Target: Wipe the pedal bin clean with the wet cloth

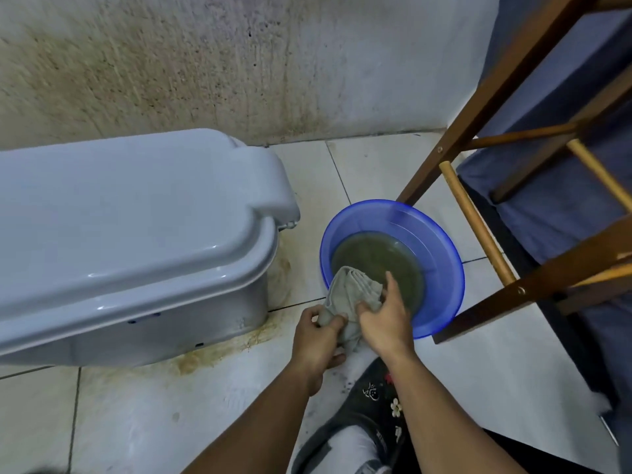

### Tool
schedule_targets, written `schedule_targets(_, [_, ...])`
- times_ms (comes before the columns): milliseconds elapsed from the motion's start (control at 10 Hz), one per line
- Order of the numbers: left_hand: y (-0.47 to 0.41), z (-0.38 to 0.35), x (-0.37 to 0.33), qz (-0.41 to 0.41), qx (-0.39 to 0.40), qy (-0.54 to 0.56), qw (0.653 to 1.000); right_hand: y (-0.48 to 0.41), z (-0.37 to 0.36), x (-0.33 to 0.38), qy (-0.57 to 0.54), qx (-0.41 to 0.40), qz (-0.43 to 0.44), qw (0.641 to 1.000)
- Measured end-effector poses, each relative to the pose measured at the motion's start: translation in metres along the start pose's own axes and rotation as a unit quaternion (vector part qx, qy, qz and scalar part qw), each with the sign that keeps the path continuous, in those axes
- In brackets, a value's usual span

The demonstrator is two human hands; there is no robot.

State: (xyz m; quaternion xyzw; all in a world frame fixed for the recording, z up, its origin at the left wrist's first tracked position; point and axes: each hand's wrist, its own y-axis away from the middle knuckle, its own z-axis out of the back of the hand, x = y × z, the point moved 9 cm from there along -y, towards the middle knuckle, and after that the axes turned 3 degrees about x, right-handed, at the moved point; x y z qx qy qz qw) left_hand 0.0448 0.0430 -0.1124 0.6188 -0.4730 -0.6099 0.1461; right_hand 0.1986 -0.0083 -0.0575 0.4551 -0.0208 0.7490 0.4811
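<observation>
**Wringing the cloth over the basin before wiping the bin**

Nearest, a dark shoe (372, 401) with small flower marks is resting on the pale tiled floor (136, 422), between the two forearms. Just beyond it, both hands are gathering the grey cloth (349, 295) at the near rim of the blue basin (441, 254). The left hand (316, 340) is closing its fingers and thumb around the cloth's lower end; the right hand (384, 319) is pressing over the bunched middle, fingers curled on the fabric and forefinger pointing out over the murky greenish water (379, 265).

The cloth is looking limp, soaked and probably heavy with water, so it is likely best taken as a bunched wad in the palm rather than by a corner, or it may drip and slide.

To the left, the grey pedal bin (136, 241) is standing against the stained far wall (205, 63), lid shut, well apart from the hands, with brownish marks on the floor around its base. To the right, a wooden frame (478, 213) is leaning over the basin.
</observation>
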Motion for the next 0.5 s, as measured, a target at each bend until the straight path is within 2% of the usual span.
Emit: schedule_targets(500, [0.013,0.013,-0.015,-0.01,-0.007,-0.027,1.0,0.011,0.011,0.005,-0.036,-0.033,0.008,0.999])
